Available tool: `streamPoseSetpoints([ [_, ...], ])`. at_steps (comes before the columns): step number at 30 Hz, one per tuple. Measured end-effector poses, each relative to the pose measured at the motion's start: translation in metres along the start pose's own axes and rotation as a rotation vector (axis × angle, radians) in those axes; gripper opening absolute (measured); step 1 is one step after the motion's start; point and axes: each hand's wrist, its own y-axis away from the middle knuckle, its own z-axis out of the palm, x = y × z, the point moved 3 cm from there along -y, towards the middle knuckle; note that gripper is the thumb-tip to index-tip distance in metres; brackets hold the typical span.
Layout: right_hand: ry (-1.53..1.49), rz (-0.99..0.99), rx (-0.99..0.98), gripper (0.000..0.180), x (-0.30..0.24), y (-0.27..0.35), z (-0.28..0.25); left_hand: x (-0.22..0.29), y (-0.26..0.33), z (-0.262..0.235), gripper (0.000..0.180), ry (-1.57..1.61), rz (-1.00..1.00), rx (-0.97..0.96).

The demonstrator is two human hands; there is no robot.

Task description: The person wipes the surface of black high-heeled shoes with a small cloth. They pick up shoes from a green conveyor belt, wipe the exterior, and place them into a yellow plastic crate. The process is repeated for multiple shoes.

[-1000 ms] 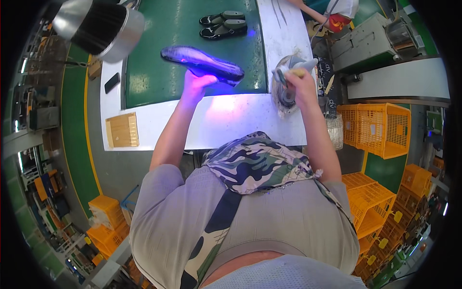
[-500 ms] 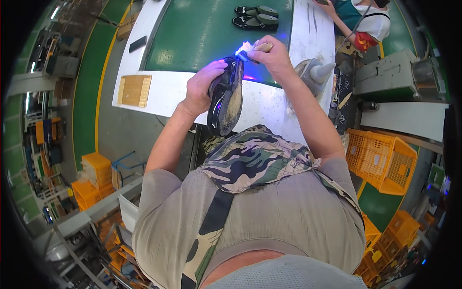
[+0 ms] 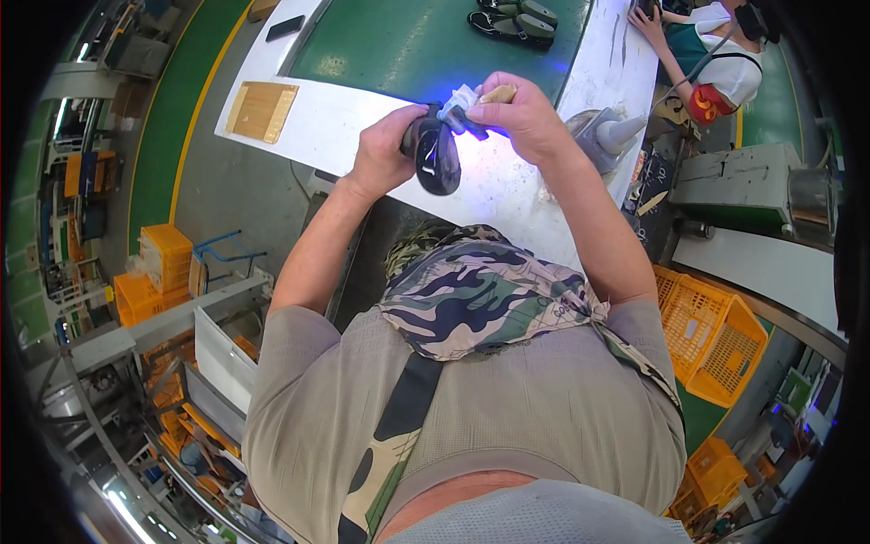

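Observation:
My left hand (image 3: 382,152) is wrapped round a glossy black shoe (image 3: 439,165), held above the table's near edge with its rounded shiny end toward me. My right hand (image 3: 526,118) pinches a crumpled white cloth (image 3: 460,100) against the shoe's far end. A tan, flat piece (image 3: 498,93) also sticks out of the right fingers; its kind I cannot make out. Blue-violet light falls on the cloth and the tabletop around it. Farther off, a pair of black strapped shoes (image 3: 513,27) lies on the green surface (image 3: 399,54).
On the white table (image 3: 331,113) lie a wooden board (image 3: 263,111) and a dark phone-like slab (image 3: 285,28). A grey spouted container (image 3: 609,138) stands right of my right forearm. Another person (image 3: 711,63) works at the upper right. Orange crates (image 3: 711,335) stand on both sides.
The shoe has tipped, so its tan sole has turned from view and the glossy end faces me. The cloth stays at its far end. My view has shifted a little.

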Motion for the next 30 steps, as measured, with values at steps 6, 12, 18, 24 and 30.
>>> streamPoseSetpoints([
  [6,0.16,-0.062,-0.075,0.024,-0.021,0.004,0.008,0.01,0.022,0.004,0.059,-0.007,-0.324,-0.258],
  [12,0.339,-0.137,-0.099,0.024,-0.023,-0.006,0.02,0.003,0.051,-0.001,0.075,0.17,-0.507,-0.453],
  [18,0.498,-0.283,-0.182,0.023,0.01,-0.031,0.032,-0.007,0.087,-0.01,0.077,0.608,-0.666,-0.399],
  [24,0.576,-0.263,-0.281,0.025,0.054,-0.043,0.071,-0.016,0.129,-0.032,0.067,1.094,-0.917,-0.219],
  [30,0.652,-0.16,-0.407,0.026,0.102,-0.042,0.121,-0.029,0.178,-0.067,0.055,1.298,-0.953,-0.026],
])
